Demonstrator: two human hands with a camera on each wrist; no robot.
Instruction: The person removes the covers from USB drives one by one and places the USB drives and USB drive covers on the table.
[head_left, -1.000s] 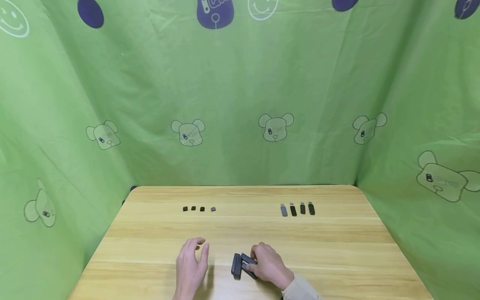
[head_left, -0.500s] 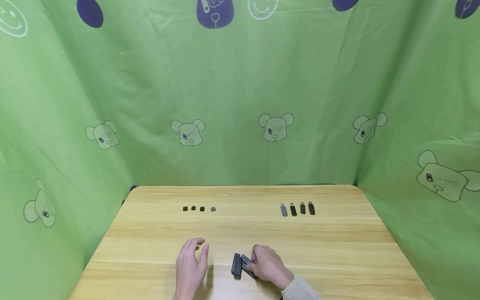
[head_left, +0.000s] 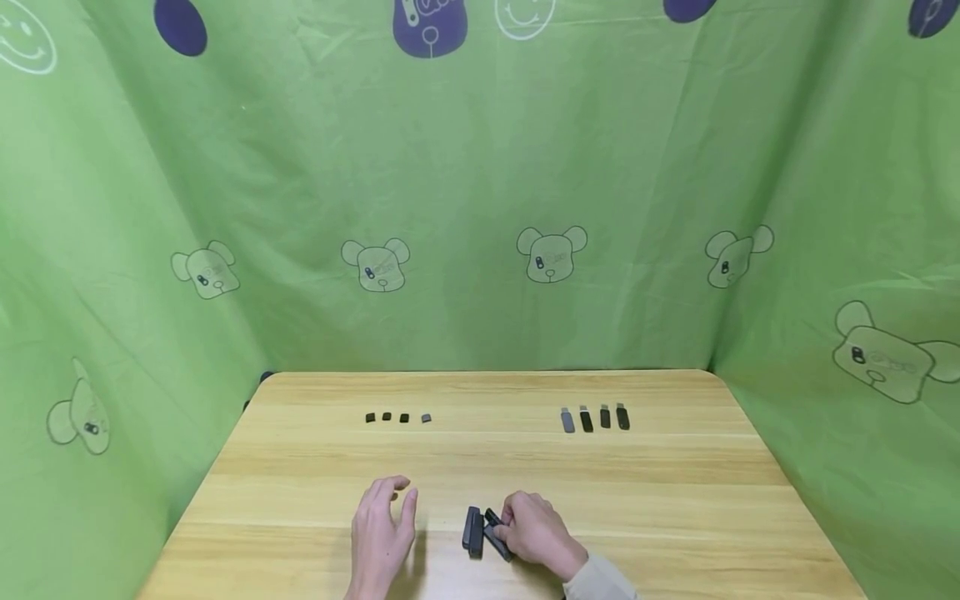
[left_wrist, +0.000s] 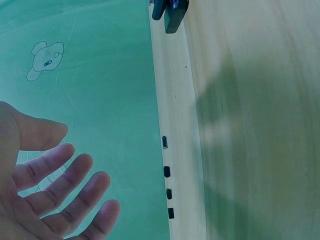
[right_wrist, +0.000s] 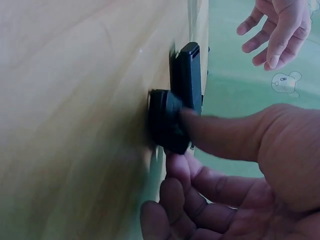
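Observation:
My right hand [head_left: 538,529] pinches a dark oblong block [right_wrist: 167,120] between thumb and fingers, low over the table at front centre. What the block is exactly, I cannot tell. Right beside it, more dark oblong blocks [head_left: 473,532] lie close together; in the right wrist view one block [right_wrist: 186,77] stretches away behind the pinched one. My left hand [head_left: 381,529] hovers to the left of the blocks, fingers relaxed and apart, holding nothing. The left wrist view shows its palm [left_wrist: 25,200] and spread fingers.
Along the back of the wooden table [head_left: 495,462], several small dark square pieces [head_left: 387,417] form a row on the left. Several USB flash drives [head_left: 587,419] with bare connectors are lined up on the right. A green printed curtain [head_left: 465,325] surrounds the table's back and sides.
My right hand has turned and shifted the pinched dark block slightly against the others. The left hand has stayed in place, as have both rows at the back.

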